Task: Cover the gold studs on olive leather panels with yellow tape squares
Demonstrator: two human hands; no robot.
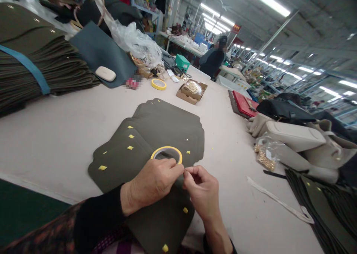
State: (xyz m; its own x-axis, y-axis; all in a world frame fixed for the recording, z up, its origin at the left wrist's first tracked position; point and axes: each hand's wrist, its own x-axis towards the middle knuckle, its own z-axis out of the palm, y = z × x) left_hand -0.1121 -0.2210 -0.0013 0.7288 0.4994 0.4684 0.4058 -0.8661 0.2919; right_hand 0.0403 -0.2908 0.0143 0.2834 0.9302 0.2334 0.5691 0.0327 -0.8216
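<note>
Tape roll [180, 156], yellow-edged, is at the centre of the frame, its open ring facing up toward the camera and the long axis of its visible oval running left to right, dipping slightly rightward. It projects just beyond the left hand [154, 180], whose curled fingers grip and hide its near edge above dark olive panels [170, 120]. Immediately right of it, the right hand [205, 192] has thumb and index fingertip pinched together, meeting the left fingertips; whatever lies between them cannot be determined.
</note>
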